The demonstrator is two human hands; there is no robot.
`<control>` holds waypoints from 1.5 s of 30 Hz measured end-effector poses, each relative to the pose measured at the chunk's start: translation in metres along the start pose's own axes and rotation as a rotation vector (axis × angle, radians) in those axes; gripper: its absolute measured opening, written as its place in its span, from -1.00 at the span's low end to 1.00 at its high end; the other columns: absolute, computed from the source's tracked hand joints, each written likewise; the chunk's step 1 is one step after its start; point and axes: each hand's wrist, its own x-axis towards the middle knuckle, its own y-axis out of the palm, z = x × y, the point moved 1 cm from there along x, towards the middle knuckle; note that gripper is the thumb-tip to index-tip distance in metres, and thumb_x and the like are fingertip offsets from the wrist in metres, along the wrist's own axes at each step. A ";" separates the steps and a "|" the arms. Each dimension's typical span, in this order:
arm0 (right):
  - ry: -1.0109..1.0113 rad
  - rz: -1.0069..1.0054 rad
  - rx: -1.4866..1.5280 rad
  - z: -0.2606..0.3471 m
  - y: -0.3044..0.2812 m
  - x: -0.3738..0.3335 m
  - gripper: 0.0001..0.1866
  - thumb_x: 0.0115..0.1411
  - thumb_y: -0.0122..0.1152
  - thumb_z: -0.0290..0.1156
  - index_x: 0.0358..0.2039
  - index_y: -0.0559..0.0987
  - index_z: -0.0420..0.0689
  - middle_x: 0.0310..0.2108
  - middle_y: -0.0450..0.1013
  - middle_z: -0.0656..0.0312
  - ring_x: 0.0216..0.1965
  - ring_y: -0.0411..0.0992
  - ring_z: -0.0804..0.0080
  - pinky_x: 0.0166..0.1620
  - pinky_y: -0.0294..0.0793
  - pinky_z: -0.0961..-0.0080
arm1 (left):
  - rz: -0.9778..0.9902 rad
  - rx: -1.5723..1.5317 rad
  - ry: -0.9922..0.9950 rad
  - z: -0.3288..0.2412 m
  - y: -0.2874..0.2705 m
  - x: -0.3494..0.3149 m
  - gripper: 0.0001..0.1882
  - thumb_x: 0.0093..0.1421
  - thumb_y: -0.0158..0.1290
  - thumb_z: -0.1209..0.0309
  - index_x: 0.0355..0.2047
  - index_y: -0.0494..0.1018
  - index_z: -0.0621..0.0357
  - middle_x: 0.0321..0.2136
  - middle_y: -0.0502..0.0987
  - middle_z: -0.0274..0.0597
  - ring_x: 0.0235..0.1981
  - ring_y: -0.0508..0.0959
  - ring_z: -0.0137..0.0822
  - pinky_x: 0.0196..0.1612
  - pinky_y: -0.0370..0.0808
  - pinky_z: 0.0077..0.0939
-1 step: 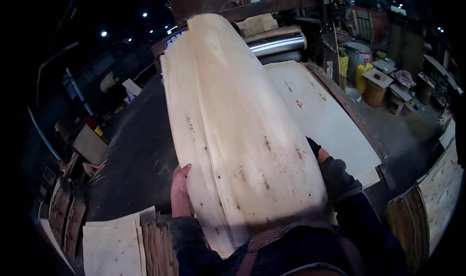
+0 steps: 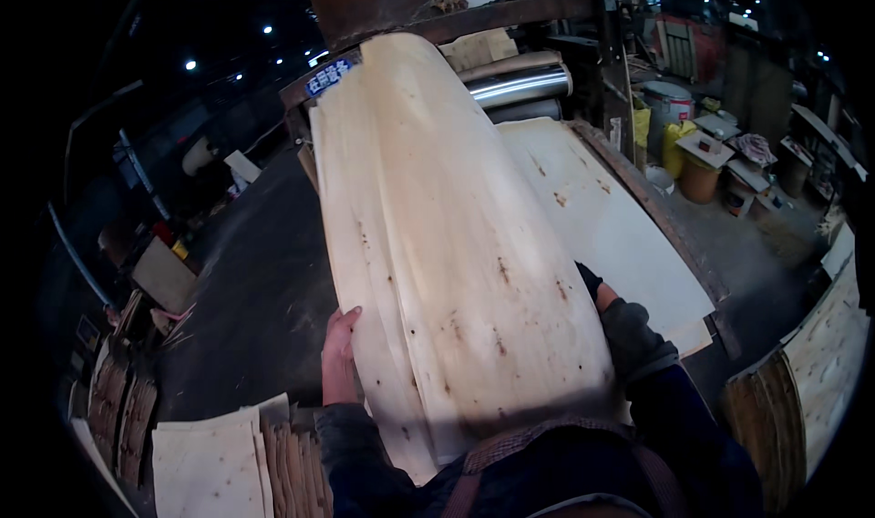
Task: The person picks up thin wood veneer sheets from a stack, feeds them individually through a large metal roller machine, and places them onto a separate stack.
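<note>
Long pale wood veneer sheets, layered and bowed, stretch from my body to the machine's far end. My bare left hand grips their left edge, thumb on top and the other fingers mostly hidden below. At the right edge, my right hand in a dark glove holds the sheets; its fingers are partly hidden, with some bare skin showing. Beneath and to the right lies a paler veneer sheet, with its far end near a shiny metal roller.
A dark machine frame crosses the far end, with a blue sign beside the veneer. Stacked veneer stands at the lower left and right. Buckets and boards fill the right background. A dark tabletop extends left.
The veneer's far end has shifted slightly right and toward me, showing more of the blue sign. Both hands keep their hold.
</note>
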 end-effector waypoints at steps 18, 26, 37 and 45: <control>-0.013 -0.420 -1.414 -0.068 -0.067 -0.006 -0.58 0.27 -0.28 -0.25 0.11 0.22 -0.07 0.17 0.09 -0.01 0.16 0.13 0.13 0.16 0.15 0.38 | -0.281 0.657 0.146 0.151 -0.011 0.170 -0.31 0.03 0.11 0.11 0.00 0.22 0.42 -0.10 0.38 0.12 -0.13 0.44 -0.06 -0.09 0.39 -0.29; 0.096 -0.449 -0.408 -0.093 -0.157 -0.061 -0.44 0.26 -0.21 -0.01 0.06 0.32 -0.22 0.07 0.28 0.11 0.08 0.24 0.38 0.12 0.17 0.51 | -0.054 1.598 0.320 0.144 0.066 0.082 -0.45 0.16 -0.13 0.18 0.16 0.13 -0.01 0.22 -0.05 0.05 0.25 -0.12 0.02 0.23 -0.14 -0.08; 0.111 -0.334 0.260 -0.106 -0.098 -0.302 -0.59 0.22 -0.10 -0.13 -0.05 0.39 -0.15 -0.06 0.38 0.05 -0.07 0.36 0.08 -0.01 0.32 0.14 | 0.372 -0.159 -0.351 0.133 0.171 0.033 -0.42 0.25 -0.24 0.14 0.19 0.00 0.20 0.15 0.16 -0.08 0.14 0.20 -0.19 0.13 0.21 -0.33; 0.412 0.184 0.411 -0.075 0.015 -0.271 -0.60 0.19 -0.04 -0.35 -0.03 0.36 -0.33 -0.05 0.35 -0.06 0.02 0.31 0.10 0.05 0.30 0.18 | 0.595 -0.186 -0.101 0.023 0.288 -0.017 -0.41 0.27 -0.29 0.07 0.18 0.02 0.22 0.11 0.22 -0.08 0.07 0.30 -0.23 0.08 0.28 -0.31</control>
